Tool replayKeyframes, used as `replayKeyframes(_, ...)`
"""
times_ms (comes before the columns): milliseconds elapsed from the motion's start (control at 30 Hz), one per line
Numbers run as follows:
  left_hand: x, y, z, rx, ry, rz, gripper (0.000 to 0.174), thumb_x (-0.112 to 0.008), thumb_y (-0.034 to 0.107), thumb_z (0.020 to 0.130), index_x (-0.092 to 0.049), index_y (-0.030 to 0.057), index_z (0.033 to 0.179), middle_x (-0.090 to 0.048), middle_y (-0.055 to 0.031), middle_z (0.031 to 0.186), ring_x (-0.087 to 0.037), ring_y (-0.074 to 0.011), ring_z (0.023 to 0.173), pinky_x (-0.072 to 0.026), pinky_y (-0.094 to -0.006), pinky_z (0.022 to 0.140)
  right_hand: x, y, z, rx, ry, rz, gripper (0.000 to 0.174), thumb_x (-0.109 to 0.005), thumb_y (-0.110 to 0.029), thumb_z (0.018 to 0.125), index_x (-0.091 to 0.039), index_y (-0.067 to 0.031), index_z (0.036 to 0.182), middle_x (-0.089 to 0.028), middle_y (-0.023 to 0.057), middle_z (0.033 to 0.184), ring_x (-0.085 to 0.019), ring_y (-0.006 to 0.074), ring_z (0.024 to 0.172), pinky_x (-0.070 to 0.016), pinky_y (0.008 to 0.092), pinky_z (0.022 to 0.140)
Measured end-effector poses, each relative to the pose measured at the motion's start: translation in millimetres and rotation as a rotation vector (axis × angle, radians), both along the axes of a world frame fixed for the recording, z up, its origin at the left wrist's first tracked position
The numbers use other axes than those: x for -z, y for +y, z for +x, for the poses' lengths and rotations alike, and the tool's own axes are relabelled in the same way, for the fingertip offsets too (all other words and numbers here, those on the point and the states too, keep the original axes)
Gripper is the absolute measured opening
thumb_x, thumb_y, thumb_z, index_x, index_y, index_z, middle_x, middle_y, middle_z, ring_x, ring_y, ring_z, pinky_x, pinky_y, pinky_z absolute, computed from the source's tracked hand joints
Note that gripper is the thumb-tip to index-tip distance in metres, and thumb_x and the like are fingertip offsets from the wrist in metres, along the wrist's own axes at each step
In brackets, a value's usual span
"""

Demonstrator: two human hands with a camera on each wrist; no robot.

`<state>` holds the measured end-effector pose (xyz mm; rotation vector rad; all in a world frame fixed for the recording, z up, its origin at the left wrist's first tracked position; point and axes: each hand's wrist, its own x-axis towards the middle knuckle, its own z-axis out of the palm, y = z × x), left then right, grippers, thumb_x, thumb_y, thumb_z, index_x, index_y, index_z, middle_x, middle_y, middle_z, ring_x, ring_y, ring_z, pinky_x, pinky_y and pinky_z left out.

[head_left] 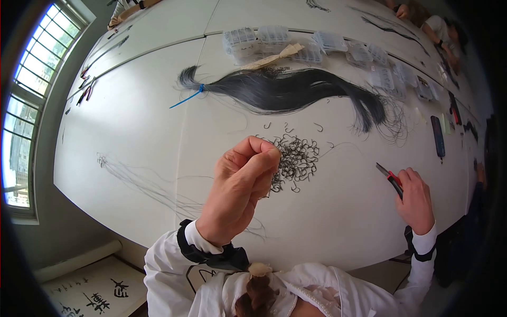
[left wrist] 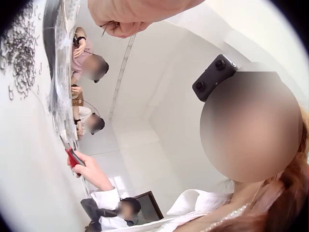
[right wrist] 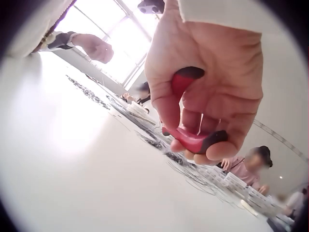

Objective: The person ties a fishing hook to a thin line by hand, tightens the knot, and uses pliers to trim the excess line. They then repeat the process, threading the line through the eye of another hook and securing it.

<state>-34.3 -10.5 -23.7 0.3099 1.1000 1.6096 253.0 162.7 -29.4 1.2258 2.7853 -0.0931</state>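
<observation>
My left hand (head_left: 240, 179) is raised in front of a pile of dark fish hooks (head_left: 298, 161), its thumb and curled index finger together. Between its fingertips, the left wrist view shows a thin dark fish hook (left wrist: 116, 25), mostly hidden by the fingers. Off to the right, my right hand (head_left: 414, 198) grips a pair of pliers (head_left: 393, 182) with red and black handles. Those handles are spread apart in the palm (right wrist: 193, 140), and the jaws point away toward the upper left in the head view. Several loose hooks lie around the pile.
Behind the pile lies a long hank of dark line (head_left: 285, 90) with a blue tie (head_left: 201, 88). Clear plastic boxes (head_left: 240, 39) stand beyond it. Thin lines with hooks (head_left: 132, 177) spread at left. A phone (head_left: 437, 136) lies at right. Other people sit around the table.
</observation>
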Motion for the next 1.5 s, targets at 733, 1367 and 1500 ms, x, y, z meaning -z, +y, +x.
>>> replayKeyframes(733,-8,28,31,-0.081,-0.044,0.122,0.009,-0.05,0.014,0.095,-0.051,0.0056,0.092,-0.046,0.0025,0.074,-0.034,0.0004,0.054,-0.0323,-0.0144,0.047,-1,-52,-89,0.002,0.777,-1.329,0.031,-0.068,-0.016,0.084,-0.058,-0.0012,0.109,-0.063,0.0069,0.094,-0.061,0.0163,0.086,-0.0509,0.0296,0.075)
replayKeyframes(1367,4,36,33,-0.165,-0.018,0.206,0.006,-0.054,0.009,0.093,-0.051,0.0044,0.089,-0.051,-0.0007,0.063,-0.046,-0.0058,0.048,-0.0384,-0.0196,0.043,6,-55,-134,0.144,0.952,-1.739,0.013,-0.065,-0.017,0.087,-0.063,-0.0043,0.09,-0.064,0.0033,0.078,-0.063,0.0113,0.071,-0.0512,0.0246,0.065)
replayKeyframes(1500,6,35,33,-0.108,-0.025,0.213,0.007,-0.054,0.008,0.092,-0.051,0.0033,0.089,-0.051,-0.0011,0.064,-0.046,-0.006,0.048,-0.0388,-0.0195,0.043,-1,-58,-131,0.143,0.95,-1.744,0.013,-0.067,-0.011,0.085,-0.065,0.0005,0.09,-0.065,0.0029,0.075,-0.06,0.0087,0.066,-0.0481,0.022,0.06)
